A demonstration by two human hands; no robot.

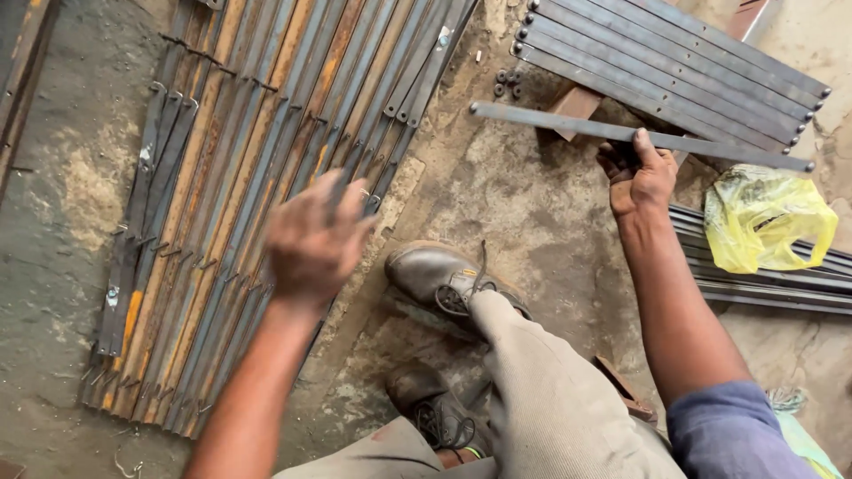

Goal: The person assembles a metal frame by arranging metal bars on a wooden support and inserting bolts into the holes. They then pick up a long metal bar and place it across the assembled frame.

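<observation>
Held bar: a long flat grey steel bar [568, 126] lies crosswise above the concrete floor [497, 195], its middle resting on a reddish block [575, 106], its far end reaching past the yellow plastic bag [763, 217].
Right hand: the right hand [637, 177] is clamped around that bar near its middle, thumb over the top edge.
Left hand: the left hand [312, 239] is blurred, fingers spread apart and holding nothing, hovering over the near edge of the rusty strips.
Rusty strips: a wide row of rust-streaked flat strips [240, 204] lies side by side on the floor at the left, with small hooks along them.
Grey stack: a neat stack of grey bars [674, 62] lies just behind the held bar.
Loose nuts: a few dark nuts [508, 83] sit beside that stack.
Shoes: two worn brown shoes [439, 279] rest on the floor between the arms.
</observation>
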